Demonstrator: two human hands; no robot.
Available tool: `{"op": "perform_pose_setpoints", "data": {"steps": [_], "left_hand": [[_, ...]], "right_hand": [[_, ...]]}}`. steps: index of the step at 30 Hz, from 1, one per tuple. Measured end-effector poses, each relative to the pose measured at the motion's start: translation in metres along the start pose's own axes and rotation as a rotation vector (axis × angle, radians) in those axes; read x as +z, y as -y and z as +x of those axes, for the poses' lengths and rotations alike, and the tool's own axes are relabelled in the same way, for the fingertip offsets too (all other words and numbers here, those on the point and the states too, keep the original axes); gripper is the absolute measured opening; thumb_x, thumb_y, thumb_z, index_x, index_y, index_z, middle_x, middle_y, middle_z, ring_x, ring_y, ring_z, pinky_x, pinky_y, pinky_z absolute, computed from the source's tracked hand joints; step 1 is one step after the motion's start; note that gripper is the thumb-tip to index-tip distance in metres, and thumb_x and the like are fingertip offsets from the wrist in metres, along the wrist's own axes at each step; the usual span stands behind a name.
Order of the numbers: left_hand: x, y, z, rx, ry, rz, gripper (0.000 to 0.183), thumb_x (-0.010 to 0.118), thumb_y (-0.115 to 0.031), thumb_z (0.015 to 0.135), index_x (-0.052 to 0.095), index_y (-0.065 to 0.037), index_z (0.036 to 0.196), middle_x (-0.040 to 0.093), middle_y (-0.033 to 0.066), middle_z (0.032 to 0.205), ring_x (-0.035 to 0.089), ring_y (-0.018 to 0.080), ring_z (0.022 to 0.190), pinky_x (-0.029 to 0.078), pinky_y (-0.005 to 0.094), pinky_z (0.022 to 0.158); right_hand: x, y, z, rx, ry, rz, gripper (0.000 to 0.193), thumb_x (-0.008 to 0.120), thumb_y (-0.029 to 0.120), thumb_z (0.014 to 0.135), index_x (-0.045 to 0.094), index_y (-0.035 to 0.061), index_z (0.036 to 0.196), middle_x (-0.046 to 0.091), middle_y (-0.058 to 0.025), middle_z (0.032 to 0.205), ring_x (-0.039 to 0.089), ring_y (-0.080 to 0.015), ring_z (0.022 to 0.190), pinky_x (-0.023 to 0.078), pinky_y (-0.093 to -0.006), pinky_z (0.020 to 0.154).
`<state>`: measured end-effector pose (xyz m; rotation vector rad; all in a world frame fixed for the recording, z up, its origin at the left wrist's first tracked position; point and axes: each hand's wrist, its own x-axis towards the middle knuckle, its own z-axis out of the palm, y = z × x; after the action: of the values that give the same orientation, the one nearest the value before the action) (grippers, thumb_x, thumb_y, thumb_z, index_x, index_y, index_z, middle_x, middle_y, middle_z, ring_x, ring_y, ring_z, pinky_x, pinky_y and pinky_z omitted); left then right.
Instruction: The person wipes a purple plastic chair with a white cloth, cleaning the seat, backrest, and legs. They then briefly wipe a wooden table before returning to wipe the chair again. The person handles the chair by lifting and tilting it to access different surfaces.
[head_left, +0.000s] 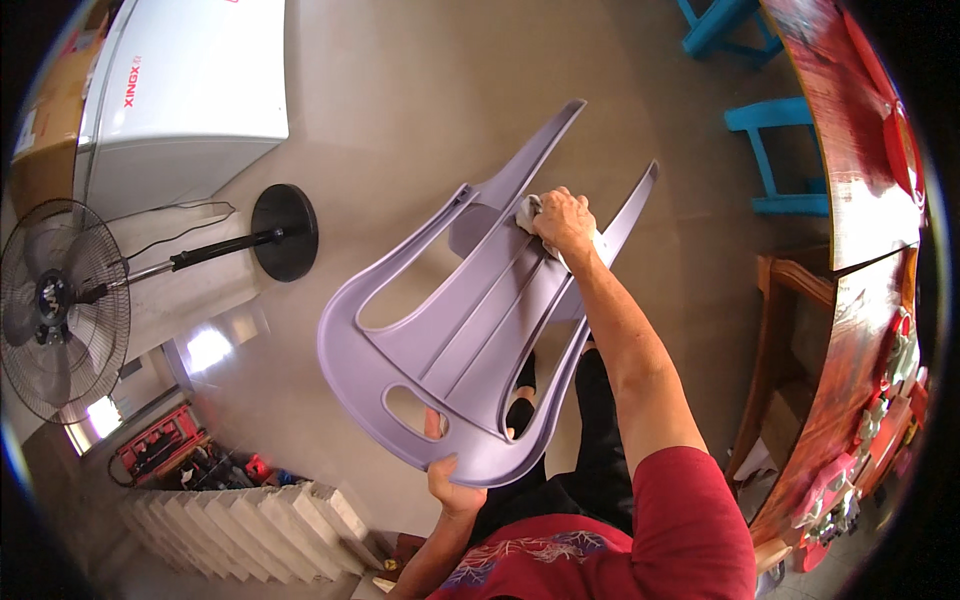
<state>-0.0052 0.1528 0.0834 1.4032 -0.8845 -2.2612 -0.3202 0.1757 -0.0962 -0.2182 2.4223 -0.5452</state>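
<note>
- At the slatted far end of the purple chair [450,330], the right hand [567,220] pressed a pale cloth [529,212] to the plastic. Its fingers were bunched over the cloth, their tips partly hidden.
- At the chair's near end, the left hand [455,487] gripped the curved rim [350,380]. Its thumb side lay against the edge, and part of a finger showed through the opening beside it; the remaining fingers could not be made out.
- Position of the chair: tilted in front of the person's dark-clad legs [590,410], two of its own legs pointing away. Whether any part bore on the floor [400,60] could not be told.
- Step in hand, by inference: wiping of the slatted panel, the right hand working while the left steadied.
- Next move, by inference: a further stroke called for flat pressure along the grooves, with a firm hold on the rim; any turning of the chair called for a fresh hold first.
- Surroundings: left of the chair, a fan [52,300]; right of it, a blue stool [768,115] and a table [860,120].
</note>
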Motion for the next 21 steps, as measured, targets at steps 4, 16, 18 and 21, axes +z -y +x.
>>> {"op": "perform_pose_setpoints", "data": {"steps": [4, 16, 18, 21], "left_hand": [[0.011, -0.002, 0.003, 0.008, 0.068, -0.016, 0.073, 0.042, -0.02, 0.076, 0.023, -0.014, 0.145, 0.039, 0.0144, 0.134, 0.049, 0.0318, 0.114, 0.047, 0.0501, 0.092], [0.043, -0.016, 0.0, 0.072, 0.155, 0.08, 0.071, 0.03, -0.058, 0.092, 0.029, -0.007, 0.141, 0.041, 0.0093, 0.135, 0.043, 0.0221, 0.12, 0.032, 0.0364, 0.103], [0.051, -0.013, 0.001, 0.105, 0.146, -0.011, 0.069, 0.03, -0.057, 0.092, 0.028, -0.007, 0.141, 0.041, 0.0091, 0.135, 0.043, 0.022, 0.12, 0.032, 0.0374, 0.103], [0.042, -0.012, 0.001, 0.057, 0.067, 0.045, 0.069, 0.029, -0.056, 0.092, 0.023, -0.013, 0.145, 0.037, 0.0097, 0.138, 0.043, 0.027, 0.121, 0.034, 0.04, 0.103]], "right_hand": [[-0.002, 0.025, -0.024, -0.164, 0.097, -0.062, 0.028, 0.058, 0.026, 0.079, 0.069, 0.0077, 0.098, 0.06, -0.0101, 0.113, 0.053, -0.0364, 0.107, 0.049, -0.0401, 0.087], [-0.047, 0.098, -0.219, -0.764, 0.069, 0.27, 0.037, 0.06, 0.012, 0.072, 0.061, 0.0105, 0.11, 0.051, -0.0116, 0.113, 0.053, -0.0358, 0.093, 0.053, -0.0412, 0.074], [-0.043, 0.075, -0.245, -0.799, -0.008, 0.315, 0.044, 0.061, 0.011, 0.072, 0.058, 0.0122, 0.115, 0.05, -0.0121, 0.114, 0.052, -0.0354, 0.091, 0.052, -0.0409, 0.072], [-0.046, 0.031, -0.299, -0.829, -0.005, 0.267, 0.053, 0.064, 0.008, 0.069, 0.055, 0.0135, 0.121, 0.048, -0.0121, 0.115, 0.052, -0.0349, 0.09, 0.051, -0.0408, 0.073]]}}
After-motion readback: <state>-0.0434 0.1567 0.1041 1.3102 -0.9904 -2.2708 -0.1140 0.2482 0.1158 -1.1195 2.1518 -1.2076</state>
